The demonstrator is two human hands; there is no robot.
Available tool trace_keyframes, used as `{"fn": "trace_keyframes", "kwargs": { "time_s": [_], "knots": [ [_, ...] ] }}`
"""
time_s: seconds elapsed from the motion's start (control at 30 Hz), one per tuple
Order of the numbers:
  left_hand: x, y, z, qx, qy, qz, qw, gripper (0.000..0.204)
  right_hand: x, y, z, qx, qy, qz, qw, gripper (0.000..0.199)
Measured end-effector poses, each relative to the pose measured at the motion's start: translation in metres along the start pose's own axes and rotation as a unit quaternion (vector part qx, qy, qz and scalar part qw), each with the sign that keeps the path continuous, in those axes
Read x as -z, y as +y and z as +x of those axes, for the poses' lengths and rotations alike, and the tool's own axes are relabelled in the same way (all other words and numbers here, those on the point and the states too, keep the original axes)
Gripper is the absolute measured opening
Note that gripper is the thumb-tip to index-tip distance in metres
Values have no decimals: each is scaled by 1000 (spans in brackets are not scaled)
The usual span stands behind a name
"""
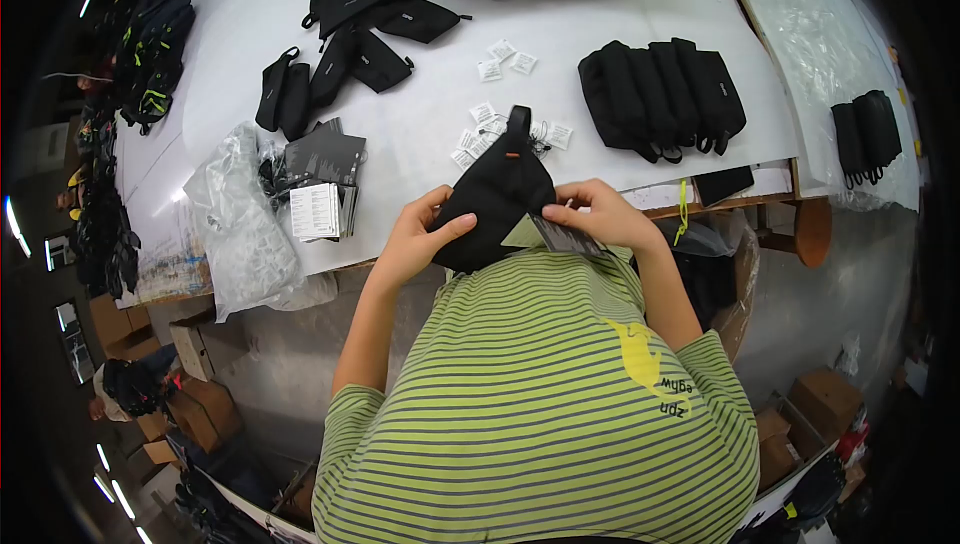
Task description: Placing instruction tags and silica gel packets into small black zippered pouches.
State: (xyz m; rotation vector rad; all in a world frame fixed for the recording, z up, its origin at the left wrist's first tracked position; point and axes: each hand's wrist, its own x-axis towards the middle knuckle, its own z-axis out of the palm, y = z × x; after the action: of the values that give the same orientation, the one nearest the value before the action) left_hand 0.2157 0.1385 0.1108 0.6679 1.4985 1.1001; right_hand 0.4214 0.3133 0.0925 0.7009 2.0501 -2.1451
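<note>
A black fabric pouch (490,204) with a loop at its top and a small orange tab is held at the table's near edge, close to my body. My left hand (418,232) grips its left side, with the thumb lying on the front. At the pouch's right side, my right hand (603,214) pinches a dark printed card (568,237) between thumb and fingers. Whether the card is attached to the pouch I cannot tell. Just beyond the pouch lie small white packets (468,149) and a thin dark cord, partly covered by it.
Several black pouches (355,49) lie loosely at the far left; others stand in a row (660,99) at the right. Dark cards (325,156) and white cards (315,212) are stacked beside a clear plastic bag (240,229). More white packets (490,71) lie mid-table. Cardboard boxes (825,399) stand below right.
</note>
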Motion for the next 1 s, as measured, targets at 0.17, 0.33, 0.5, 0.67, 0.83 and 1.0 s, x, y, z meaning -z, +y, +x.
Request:
{"fn": "trace_keyframes", "kwargs": {
  "time_s": [0.17, 0.33, 0.5, 0.67, 0.83, 1.0],
  "knots": [
    [-5, -1, 0, -6, -8, -2, 1000, 26, -7, -10, -24, 41, -13, -76, 996, 34],
    [6, 9, -3, 5, 83, 174, 981, 25, 24, -18, -55, 17, 59, 176, 982, 47],
    [5, 23, -11, -13, -31, 177, 984, 28, 31, 4, -44, 223, 41, 549, 805, 46],
    [0, 35, -16, -3, -97, 177, 980, 32, 41, 9, 7, 222, 169, 593, 755, 32],
    [-1, 31, -16, 32, -144, 197, 969, 35, 25, -1, 70, 78, 335, 559, 754, 31],
    [-4, 31, -16, 51, -144, 180, 972, 35, 8, -5, 92, 20, 252, 562, 787, 34]
  ]
}}
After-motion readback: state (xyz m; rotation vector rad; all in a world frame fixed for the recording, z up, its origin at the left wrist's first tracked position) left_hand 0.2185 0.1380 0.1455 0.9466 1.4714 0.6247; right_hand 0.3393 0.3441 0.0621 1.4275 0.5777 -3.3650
